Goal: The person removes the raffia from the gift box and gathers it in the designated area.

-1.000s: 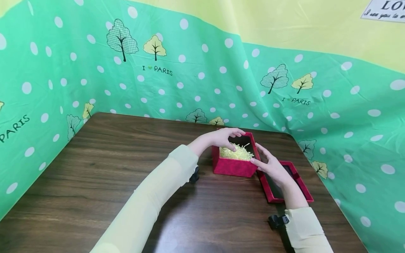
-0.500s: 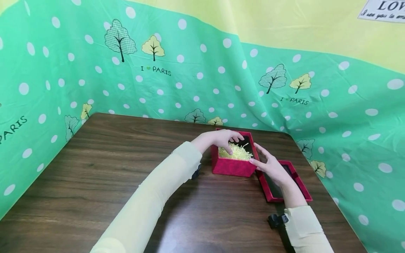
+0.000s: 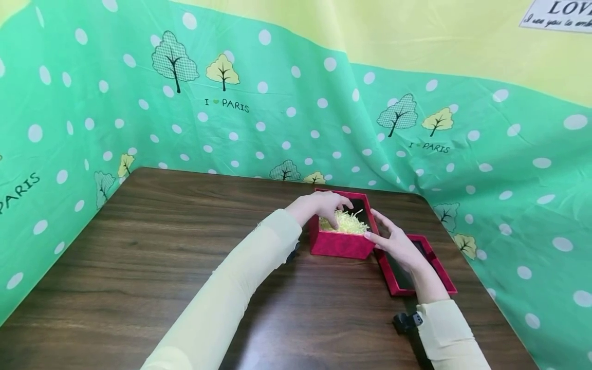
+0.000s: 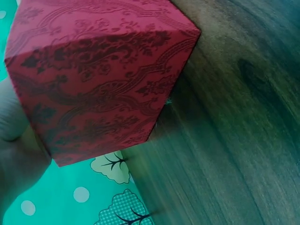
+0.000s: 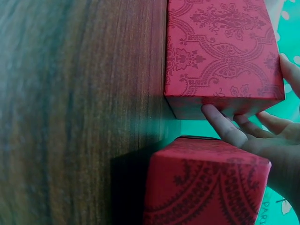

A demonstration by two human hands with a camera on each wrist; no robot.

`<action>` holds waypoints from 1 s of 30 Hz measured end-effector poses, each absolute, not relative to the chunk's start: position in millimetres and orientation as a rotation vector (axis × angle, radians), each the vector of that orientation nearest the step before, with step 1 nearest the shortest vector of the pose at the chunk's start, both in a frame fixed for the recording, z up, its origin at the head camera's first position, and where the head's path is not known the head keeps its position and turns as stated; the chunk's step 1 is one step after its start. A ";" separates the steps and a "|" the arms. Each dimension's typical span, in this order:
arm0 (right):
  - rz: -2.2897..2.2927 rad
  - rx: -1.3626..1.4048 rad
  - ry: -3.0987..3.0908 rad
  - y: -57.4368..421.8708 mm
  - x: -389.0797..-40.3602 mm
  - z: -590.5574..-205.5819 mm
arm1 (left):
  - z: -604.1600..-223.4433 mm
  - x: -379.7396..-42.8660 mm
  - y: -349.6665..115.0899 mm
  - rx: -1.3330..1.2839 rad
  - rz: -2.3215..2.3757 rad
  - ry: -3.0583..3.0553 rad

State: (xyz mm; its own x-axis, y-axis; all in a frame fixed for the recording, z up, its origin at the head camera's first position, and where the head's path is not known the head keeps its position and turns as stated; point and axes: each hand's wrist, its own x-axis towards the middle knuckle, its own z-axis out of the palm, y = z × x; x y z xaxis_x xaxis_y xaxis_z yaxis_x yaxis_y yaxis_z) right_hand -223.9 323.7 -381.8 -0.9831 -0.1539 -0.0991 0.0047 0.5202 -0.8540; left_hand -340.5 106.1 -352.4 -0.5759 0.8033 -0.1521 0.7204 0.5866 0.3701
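A red patterned box [image 3: 342,246] stands on the table, its inside black and partly filled with pale yellow shredded paper [image 3: 350,223]. My left hand [image 3: 326,206] reaches over the left rim, its thumb down at the shreds and its bent fingers spread above the black interior. The left wrist view shows the box's outer walls [image 4: 103,89] and only part of the hand; those fingertips are hidden there. At the near right corner my right hand [image 3: 400,247] holds the box, thumb on the front face and fingers [image 5: 220,122] along the right side.
A red lid [image 3: 387,277] lies hollow side up just right of the box, under the right forearm. The brown wooden table [image 3: 139,267] extends to the left and front. A green dotted cloth [image 3: 259,123] hangs behind the table and along its sides.
My left hand has lowered a little into the box, its thumb now nearer the shredded paper and slightly further left. The right hand keeps its place at the corner.
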 end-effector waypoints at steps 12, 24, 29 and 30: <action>-1.473 -0.143 2.594 322.8 -224.5 -383.1 | -357.7 -334.9 111.3 1.245 0.040 2.701; -1.471 -0.142 2.587 323.4 -223.6 -382.9 | -358.5 -335.3 109.8 1.278 0.157 2.699; -1.472 -0.141 2.581 322.0 -223.9 -382.3 | -359.6 -335.8 108.4 1.322 0.254 2.684; -1.470 -0.139 2.582 321.8 -223.9 -382.0 | -360.0 -336.1 108.1 1.331 0.284 2.678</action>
